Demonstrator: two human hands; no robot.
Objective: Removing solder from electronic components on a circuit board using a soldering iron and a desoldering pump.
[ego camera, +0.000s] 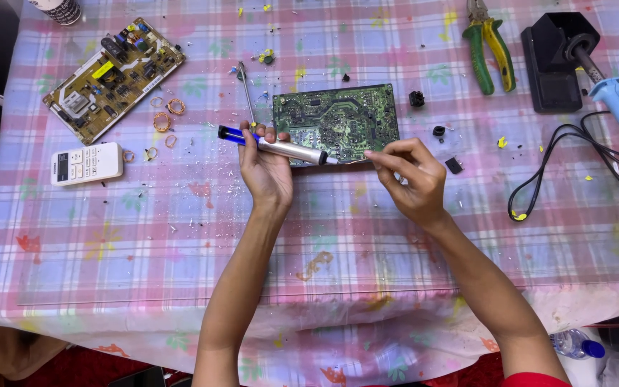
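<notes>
Head view: we steady the green circuit board (pixel 337 120) on the desk (pixel 324 215).
Left hand (pixel 266 168): fingers grasping desoldering pump (pixel 274 145); keep its tip level at the board edge.
Right hand (pixel 411 175): fingers pinched at the board's lower edge; whether they hold anything, we cannot tell.

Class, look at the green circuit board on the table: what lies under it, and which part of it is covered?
The green board lies flat on the checked tablecloth. Its near edge is partly covered by the silver pump in the left hand and the right hand fingers.

table (pixel 324 236), plaid cloth | green circuit board (pixel 338 120) | tan board (pixel 112 77) | remote (pixel 86 163) | pliers (pixel 490 50) | soldering iron (pixel 614 97)
</notes>
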